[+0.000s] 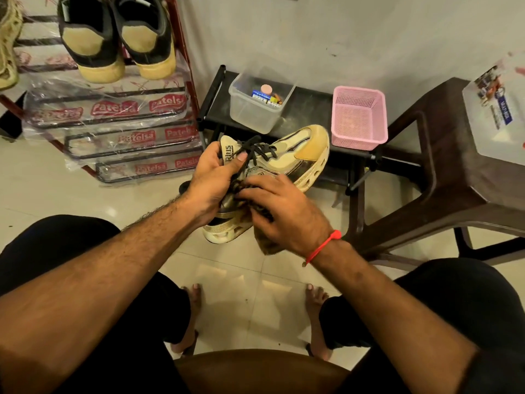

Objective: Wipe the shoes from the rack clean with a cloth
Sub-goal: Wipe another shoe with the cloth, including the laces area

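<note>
Tech A: While held in mid-air above the tiled floor (85,177), where does the sneaker (287,155) sit relative to the operator?

Tech B: Between the knees and the low black shelf (312,103), toe pointing up and to the right, heel down and to the left. Cream upper, tan toe patch, black laces.

Tech A: Left hand (211,180)?

Tech B: It grips the tongue and collar area; the thumb lies across the printed tongue, and the remaining fingers curl out of view behind the shoe.

Tech A: Right hand (287,214)?

Tech B: It presses a dark patterned cloth (265,243) against the side of the sneaker, fingers curled over the fabric and held close together. A corner of cloth hangs below the palm. A red band (324,245) circles that wrist.

Tech A: Surroundings?

Tech B: On the shelf, a clear plastic tub (255,115) with small items and a pink mesh basket (358,120), well apart. At left, a red rack (187,52) with plastic-wrapped tiers carries a dark pair with tan heels (116,38). At right, a brown plastic stool (443,155).
</note>
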A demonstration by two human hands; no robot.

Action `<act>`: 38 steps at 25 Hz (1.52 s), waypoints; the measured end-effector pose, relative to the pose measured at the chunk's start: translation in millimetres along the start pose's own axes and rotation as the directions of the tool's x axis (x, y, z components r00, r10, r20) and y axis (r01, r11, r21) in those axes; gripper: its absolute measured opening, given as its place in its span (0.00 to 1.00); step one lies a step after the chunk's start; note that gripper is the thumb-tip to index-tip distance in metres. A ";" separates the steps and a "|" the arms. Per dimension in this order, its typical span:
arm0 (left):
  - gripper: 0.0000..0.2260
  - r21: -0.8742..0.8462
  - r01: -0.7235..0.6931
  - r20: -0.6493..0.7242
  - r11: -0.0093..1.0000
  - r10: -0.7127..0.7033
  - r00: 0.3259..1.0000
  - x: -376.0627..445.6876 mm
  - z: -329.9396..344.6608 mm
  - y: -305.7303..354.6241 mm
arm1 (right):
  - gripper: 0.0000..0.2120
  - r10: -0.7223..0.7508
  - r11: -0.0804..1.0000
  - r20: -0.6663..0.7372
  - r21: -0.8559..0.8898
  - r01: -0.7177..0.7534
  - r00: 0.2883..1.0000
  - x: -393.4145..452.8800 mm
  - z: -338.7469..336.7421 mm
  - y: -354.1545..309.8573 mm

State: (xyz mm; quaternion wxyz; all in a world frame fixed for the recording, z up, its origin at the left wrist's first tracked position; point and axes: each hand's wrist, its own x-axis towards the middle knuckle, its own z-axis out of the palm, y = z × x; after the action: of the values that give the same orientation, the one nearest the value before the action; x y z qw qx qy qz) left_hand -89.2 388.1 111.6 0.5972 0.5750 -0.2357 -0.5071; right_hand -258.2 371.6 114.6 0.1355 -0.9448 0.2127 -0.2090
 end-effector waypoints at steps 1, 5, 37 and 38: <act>0.09 -0.012 -0.003 0.017 1.000 0.004 1.000 -0.9 -0.1 2.0 | 0.15 0.051 0.998 -0.048 -0.042 -0.053 0.998 3.6 -7.7 13.2; 0.12 -0.013 -0.018 -0.044 1.000 0.018 0.999 1.0 1.9 5.8 | 0.14 0.342 0.927 -0.256 -0.068 -0.370 0.904 3.0 -37.6 69.9; 0.15 -0.164 0.074 -0.143 0.984 -0.098 0.985 -1.9 1.7 16.2 | 0.16 0.270 0.938 -0.114 -0.191 -0.288 0.956 -5.1 -10.8 27.9; 0.14 -0.173 0.069 -0.150 0.983 -0.096 0.984 -1.1 0.9 17.0 | 0.16 0.229 0.954 -0.057 -0.188 -0.235 0.972 -4.3 -7.5 25.8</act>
State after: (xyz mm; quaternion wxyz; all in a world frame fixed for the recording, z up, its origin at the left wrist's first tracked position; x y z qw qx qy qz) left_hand -84.8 385.7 127.9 0.6384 0.5705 -0.1205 -0.5026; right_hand -274.0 349.8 110.8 0.0631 -0.9183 0.3437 -0.1862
